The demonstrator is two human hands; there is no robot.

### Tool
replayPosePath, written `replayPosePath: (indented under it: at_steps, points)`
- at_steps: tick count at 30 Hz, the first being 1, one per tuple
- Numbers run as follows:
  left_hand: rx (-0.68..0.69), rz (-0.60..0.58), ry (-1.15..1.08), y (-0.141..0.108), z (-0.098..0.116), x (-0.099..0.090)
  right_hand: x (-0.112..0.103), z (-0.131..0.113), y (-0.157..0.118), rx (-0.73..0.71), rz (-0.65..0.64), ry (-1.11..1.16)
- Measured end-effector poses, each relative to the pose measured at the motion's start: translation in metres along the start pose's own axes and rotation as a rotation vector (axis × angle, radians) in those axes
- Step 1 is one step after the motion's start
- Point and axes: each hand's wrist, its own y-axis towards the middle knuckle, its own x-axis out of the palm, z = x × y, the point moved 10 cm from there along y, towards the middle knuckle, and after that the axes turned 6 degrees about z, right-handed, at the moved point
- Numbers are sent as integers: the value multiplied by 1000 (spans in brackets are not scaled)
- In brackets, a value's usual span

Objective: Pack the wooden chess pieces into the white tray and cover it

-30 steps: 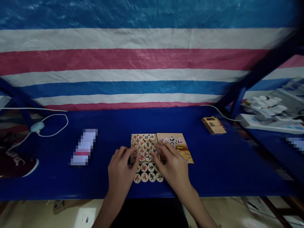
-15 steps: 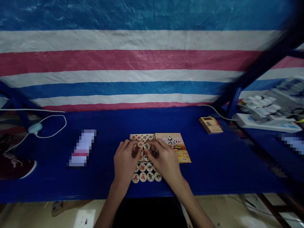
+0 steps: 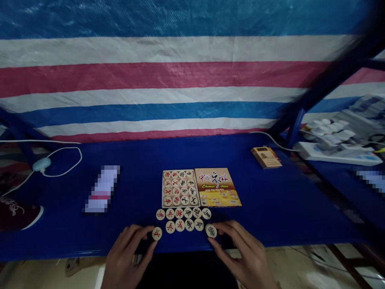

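Note:
Near the table's front edge, my left hand [image 3: 129,251] pinches a red-marked chess piece [image 3: 157,233] between thumb and finger. On the other side, my right hand [image 3: 240,249] pinches a black-marked chess piece [image 3: 211,230]. Between them lie two rows of round pieces [image 3: 179,225], red characters on the left and black on the right. Just behind the rows is an open box tray [image 3: 163,188] filled with pieces in a grid. The printed Chinese chess lid [image 3: 217,186] touches the tray's right side.
A phone [image 3: 102,188] with a blurred screen lies left on the blue table [image 3: 135,156]. A small brown box [image 3: 266,157] sits at the back right. Further right is a white power strip [image 3: 339,153]; a blue-white device with a cable [image 3: 42,163] and a red shoe [image 3: 19,212] are far left.
Both hands have moved from over the box tray toward me and apart, each with a piece at the fingertips. The tray and the two rows are now uncovered.

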Motion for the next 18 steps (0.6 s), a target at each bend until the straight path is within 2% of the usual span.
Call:
replayPosePath:
  at_steps: [5, 12, 15, 18]
  points:
    - [-45, 11, 6, -1, -5, 8, 5, 2, -5, -10, 44, -44]
    - [-93, 50, 9, 8, -7, 9, 7, 7, -4, 41, 52, 79]
    - [-101, 46, -14, 9, -9, 10, 4, 16, -5, 155, 63, 177]
    - [-161, 46, -97, 8, -17, 8, -2, 36, -6, 380, 99, 295]
